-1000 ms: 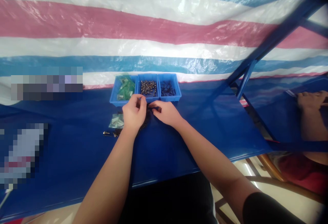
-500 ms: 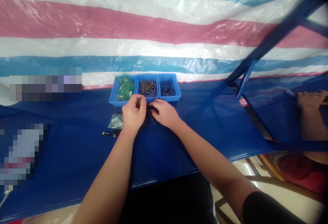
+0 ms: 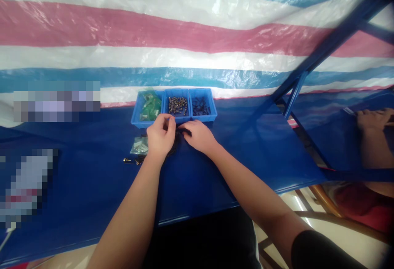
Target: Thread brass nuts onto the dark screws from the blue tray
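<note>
My left hand (image 3: 161, 134) is closed in a pinch just in front of the blue bins; what its fingertips hold is hidden. Close beside it, my right hand (image 3: 199, 135) is closed too, with a dark, thin piece showing at its thumb and fingers, too small to name. Under and behind the left hand lies a bundle of black cables (image 3: 174, 148), partly covered. A gold-tipped connector (image 3: 126, 160) sticks out at its left end. A clear bag of silvery parts (image 3: 139, 146) lies against the left wrist.
Three joined blue bins stand behind my hands: a left bin (image 3: 135, 113) with a green bag, a middle bin (image 3: 181, 119) of brass-coloured fittings, a right bin (image 3: 205, 118) of black pieces. A blue metal frame (image 3: 297, 92) rises at right; beyond it is another person's hand (image 3: 374, 119).
My right hand has shifted very slightly, its fingers changing position around the dark piece. The left hand stays in place.
</note>
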`<state>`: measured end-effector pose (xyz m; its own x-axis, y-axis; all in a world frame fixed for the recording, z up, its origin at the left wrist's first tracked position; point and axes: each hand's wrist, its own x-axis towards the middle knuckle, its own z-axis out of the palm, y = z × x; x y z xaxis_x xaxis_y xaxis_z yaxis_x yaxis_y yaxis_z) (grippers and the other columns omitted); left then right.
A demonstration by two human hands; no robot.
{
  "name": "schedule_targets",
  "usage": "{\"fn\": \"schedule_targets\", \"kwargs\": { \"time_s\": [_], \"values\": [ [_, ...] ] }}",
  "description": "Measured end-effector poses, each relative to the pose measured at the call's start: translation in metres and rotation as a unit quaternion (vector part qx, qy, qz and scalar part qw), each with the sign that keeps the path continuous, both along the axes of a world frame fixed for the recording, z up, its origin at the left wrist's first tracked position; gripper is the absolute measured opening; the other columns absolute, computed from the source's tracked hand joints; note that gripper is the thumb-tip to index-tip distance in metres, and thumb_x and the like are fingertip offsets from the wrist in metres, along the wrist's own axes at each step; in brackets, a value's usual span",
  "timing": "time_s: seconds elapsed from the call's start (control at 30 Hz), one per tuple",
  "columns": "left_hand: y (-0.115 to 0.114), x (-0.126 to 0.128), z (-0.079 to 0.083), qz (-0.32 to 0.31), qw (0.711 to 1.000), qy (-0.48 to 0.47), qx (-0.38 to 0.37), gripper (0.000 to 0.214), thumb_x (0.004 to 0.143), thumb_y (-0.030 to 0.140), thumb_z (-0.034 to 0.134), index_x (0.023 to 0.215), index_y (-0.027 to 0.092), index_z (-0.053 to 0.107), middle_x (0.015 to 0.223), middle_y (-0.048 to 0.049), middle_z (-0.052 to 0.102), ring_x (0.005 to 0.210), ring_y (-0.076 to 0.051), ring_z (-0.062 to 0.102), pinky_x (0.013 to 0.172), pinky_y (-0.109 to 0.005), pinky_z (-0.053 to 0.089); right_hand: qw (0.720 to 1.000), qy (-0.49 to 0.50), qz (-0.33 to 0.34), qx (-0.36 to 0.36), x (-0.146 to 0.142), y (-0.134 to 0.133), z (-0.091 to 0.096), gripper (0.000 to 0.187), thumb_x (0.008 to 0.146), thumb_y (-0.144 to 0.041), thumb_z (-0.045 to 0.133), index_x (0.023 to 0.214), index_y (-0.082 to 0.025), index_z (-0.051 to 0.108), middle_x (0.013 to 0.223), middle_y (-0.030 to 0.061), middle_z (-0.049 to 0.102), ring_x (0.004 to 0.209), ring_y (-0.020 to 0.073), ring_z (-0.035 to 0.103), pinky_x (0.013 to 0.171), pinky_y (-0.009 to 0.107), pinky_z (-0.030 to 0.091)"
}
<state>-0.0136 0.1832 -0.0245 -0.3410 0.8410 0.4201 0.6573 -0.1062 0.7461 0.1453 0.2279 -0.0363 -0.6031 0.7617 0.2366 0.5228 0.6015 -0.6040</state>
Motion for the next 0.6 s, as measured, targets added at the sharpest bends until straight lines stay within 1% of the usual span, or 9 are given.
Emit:
{"fn": "schedule_targets", "kwargs": {
  "time_s": [0.1, 0.17, 0.23, 0.3, 0.37, 0.47, 0.53, 0.6],
  "values": [
    [0.000, 0.000, -0.001, 0.000, 1.000, -0.002, -0.001, 0.027, 0.096, 0.042, 0.053, 0.097, 0.020, 0.068, 0.066, 0.0018, 0.063, 0.060, -0.013, 0.059, 0.067, -0.026, 0.046, 1.000, 0.008, 0.011, 0.002, 0.001, 0.003, -0.002, 0.032, 0.087, -0.006, 0.053, 0.109, -0.018, 0.074, 0.108, 0.0075, 0.076, 0.101, 0.0233, 0.066, 0.100, 0.039, 0.050],
    [0.000, 0.000, -0.001, -0.002, 1.000, 0.000, -0.002, 0.027, 0.096, 0.042, 0.053, 0.097, 0.020, 0.068, 0.065, 0.0018, 0.062, 0.060, -0.013, 0.059, 0.066, -0.026, 0.046, 1.000, 0.023, 0.010, -0.002, 0.001, 0.003, -0.001, 0.032, 0.084, -0.005, 0.053, 0.104, -0.017, 0.074, 0.102, 0.0074, 0.076, 0.096, 0.0225, 0.067, 0.095, 0.038, 0.051],
    [0.000, 0.000, 0.000, -0.001, 1.000, 0.003, -0.001, 0.026, 0.096, 0.041, 0.054, 0.096, 0.019, 0.069, 0.065, 0.0018, 0.062, 0.059, -0.013, 0.059, 0.066, -0.026, 0.045, 0.999, 0.052, 0.004, -0.015, 0.000, 0.001, 0.001, 0.031, 0.080, -0.005, 0.055, 0.101, -0.017, 0.074, 0.095, 0.0064, 0.076, 0.089, 0.0207, 0.068, 0.089, 0.035, 0.053],
    [0.000, 0.000, 0.000, -0.003, 1.000, 0.002, 0.001, 0.026, 0.095, 0.040, 0.054, 0.096, 0.019, 0.069, 0.066, 0.0017, 0.063, 0.059, -0.012, 0.059, 0.066, -0.026, 0.046, 0.994, 0.106, -0.014, -0.036, -0.002, -0.001, 0.004, 0.030, 0.077, -0.008, 0.057, 0.100, -0.018, 0.075, 0.092, 0.0045, 0.075, 0.084, 0.0183, 0.068, 0.084, 0.032, 0.055],
    [0.000, 0.000, 0.000, -0.020, 1.000, -0.004, 0.000, 0.025, 0.095, 0.039, 0.055, 0.098, 0.019, 0.070, 0.068, 0.0012, 0.065, 0.060, -0.012, 0.059, 0.066, -0.025, 0.047, 0.981, 0.178, -0.043, -0.064, -0.005, -0.004, 0.006, 0.029, 0.077, -0.011, 0.059, 0.100, -0.019, 0.074, 0.092, 0.0034, 0.076, 0.081, 0.0164, 0.069, 0.081, 0.030, 0.057],
    [-0.001, 0.000, -0.001, -0.071, 0.997, -0.011, -0.008, 0.026, 0.094, 0.038, 0.056, 0.104, 0.020, 0.072, 0.073, 0.0000, 0.068, 0.063, -0.013, 0.061, 0.067, -0.026, 0.048, 0.949, 0.282, -0.079, -0.116, -0.008, -0.006, 0.010, 0.023, 0.080, -0.017, 0.061, 0.099, -0.019, 0.074, 0.097, 0.0042, 0.077, 0.084, 0.0159, 0.071, 0.079, 0.030, 0.059],
    [-0.001, 0.000, -0.002, -0.098, 0.995, -0.013, -0.012, 0.027, 0.094, 0.038, 0.058, 0.108, 0.020, 0.072, 0.074, 0.0000, 0.069, 0.063, -0.013, 0.061, 0.066, -0.026, 0.049, 0.929, 0.329, -0.091, -0.142, -0.008, -0.007, 0.011, 0.018, 0.083, -0.021, 0.062, 0.097, -0.020, 0.073, 0.101, 0.0047, 0.077, 0.090, 0.0161, 0.073, 0.081, 0.030, 0.060],
    [-0.001, 0.000, -0.003, -0.112, 0.994, -0.013, -0.008, 0.028, 0.093, 0.039, 0.059, 0.109, 0.020, 0.072, 0.073, 0.0005, 0.068, 0.061, -0.012, 0.059, 0.065, -0.025, 0.048, 0.916, 0.360, -0.093, -0.151, -0.008, -0.006, 0.013, 0.015, 0.084, -0.024, 0.064, 0.095, -0.021, 0.072, 0.103, 0.0049, 0.076, 0.094, 0.0163, 0.073, 0.083, 0.029, 0.061]
  ]
}}
